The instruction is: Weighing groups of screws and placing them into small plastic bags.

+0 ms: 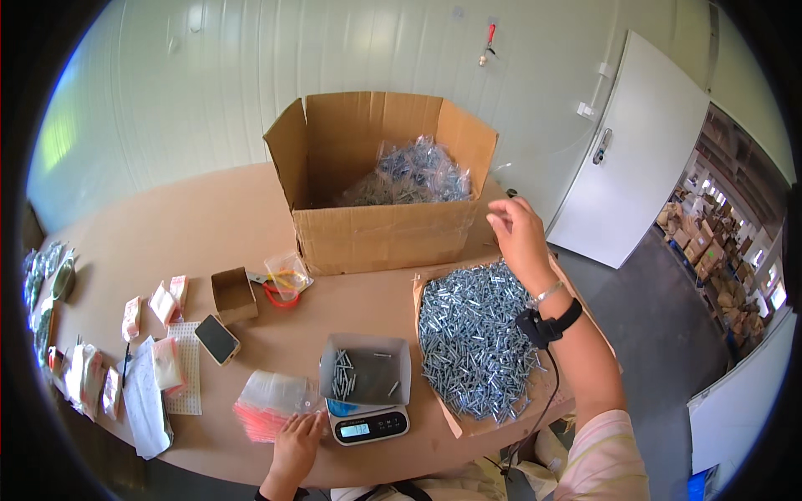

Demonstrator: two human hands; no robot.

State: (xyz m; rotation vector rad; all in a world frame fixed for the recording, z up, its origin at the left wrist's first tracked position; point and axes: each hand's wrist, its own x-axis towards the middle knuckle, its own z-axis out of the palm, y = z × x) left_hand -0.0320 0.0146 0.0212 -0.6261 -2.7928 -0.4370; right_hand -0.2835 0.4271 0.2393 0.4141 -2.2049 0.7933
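Note:
My left hand (296,444) rests with its fingers stretched out on the near right edge of a stack of clear zip bags (271,405) with red edges. My right hand (516,230) is raised beside the right front corner of a large open carton (380,238), its fingers loosely bent and nothing visible in them. Below the right forearm spreads a shallow cardboard tray (447,420) heaped with small metal screws (476,334). A digital scale (372,426) with a lit display stands between my hands. On it sits a grey open box (368,388) with several screws inside, most at its left.
The carton holds clear bags of screws (418,171). To the left lie red-handled scissors (281,296), a small brown box (234,294), a phone (217,340), a perforated white sheet (188,367) and more bags (86,376). A white door (631,150) stands ajar at right.

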